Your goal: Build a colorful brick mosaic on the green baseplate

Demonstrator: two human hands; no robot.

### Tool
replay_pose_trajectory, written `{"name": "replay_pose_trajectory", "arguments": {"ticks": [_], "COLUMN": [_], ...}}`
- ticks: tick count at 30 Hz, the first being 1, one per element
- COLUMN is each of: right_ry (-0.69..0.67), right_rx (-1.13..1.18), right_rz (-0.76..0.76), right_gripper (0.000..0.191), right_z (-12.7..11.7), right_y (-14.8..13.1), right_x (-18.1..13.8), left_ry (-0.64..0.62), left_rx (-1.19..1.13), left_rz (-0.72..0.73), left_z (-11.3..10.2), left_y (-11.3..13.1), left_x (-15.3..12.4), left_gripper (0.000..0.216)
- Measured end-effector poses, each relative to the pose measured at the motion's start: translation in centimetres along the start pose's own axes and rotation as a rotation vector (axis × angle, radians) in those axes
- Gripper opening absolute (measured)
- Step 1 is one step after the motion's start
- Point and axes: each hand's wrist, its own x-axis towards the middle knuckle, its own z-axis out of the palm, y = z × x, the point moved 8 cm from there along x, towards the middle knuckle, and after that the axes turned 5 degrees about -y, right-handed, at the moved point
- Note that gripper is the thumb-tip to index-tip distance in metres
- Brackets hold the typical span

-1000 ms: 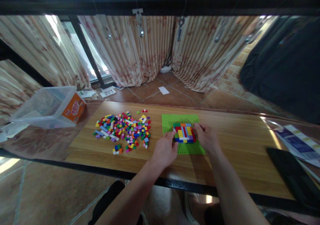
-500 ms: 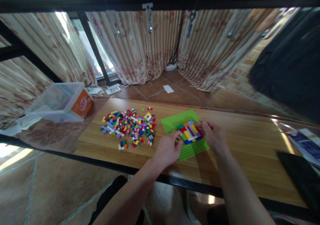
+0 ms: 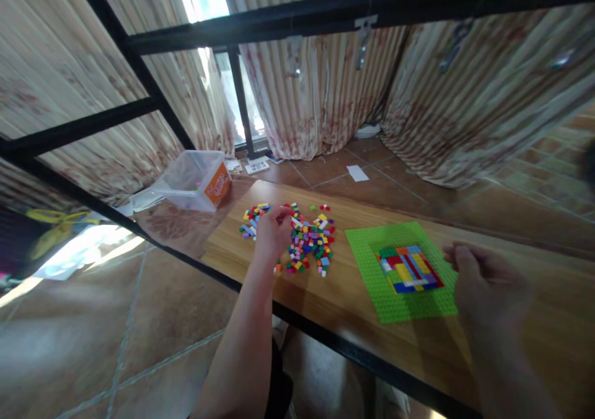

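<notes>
My left hand (image 3: 273,232) is over the pile of loose toy bricks (image 3: 310,240) on the left part of the table. Its fingers curl in toward the thumb, and whatever may be between them is hidden. My right hand (image 3: 486,282), somewhat blurred, hangs beside the right edge of the green baseplate (image 3: 395,310). Its fingers are bent against the thumb; I cannot make out anything in them. On the baseplate sits a flat, roughly square patch of joined bricks (image 3: 411,269) in red, yellow, blue, white, green and orange.
A clear plastic box (image 3: 188,180) with an orange label stands on the floor past the table's left end. The wooden table (image 3: 346,304) has a dark front edge. A black metal bar (image 3: 316,19) crosses above, before patterned curtains (image 3: 320,97).
My left hand has left the brick patch and moved left to the loose pile. My right hand has drawn off the patch to the right. The view has swung left.
</notes>
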Motion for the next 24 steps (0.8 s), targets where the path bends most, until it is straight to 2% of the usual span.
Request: {"name": "replay_pose_trajectory", "arguments": {"ticks": [2,6,11,15,19,24], "right_ry": [-0.005,-0.131,-0.286,-0.496,-0.740,-0.734], "right_rx": [0.012,-0.079,-0.123,-0.055,-0.119,-0.343], "right_rz": [-0.043,-0.164,-0.337,-0.500,-0.538,-0.598], "right_gripper": [0.027,0.028,0.027,0.024,0.022,0.020], "right_z": [0.7,3.4,7.5,11.5,16.3,21.0], "right_y": [-1.6,-4.3,-6.4,-8.6,-10.6,-12.7], "right_x": [-0.9,-2.9,-6.1,-10.3,-14.9,-17.5], "left_ry": [0.070,0.182,0.194,0.145,0.067,-0.034], "left_rx": [-0.015,0.043,0.329,0.403,0.439,0.406], "left_rz": [-0.035,-0.153,-0.322,-0.360,-0.381,-0.369], "left_z": [-1.8,-5.7,-9.3,-10.2,-9.9,-9.0], "left_y": [-0.8,-2.9,-5.3,-6.3,-7.4,-8.6], "left_x": [0.0,-0.1,-0.5,-0.5,0.0,0.8], "left_gripper": [0.024,0.027,0.032,0.040,0.044,0.041]}}
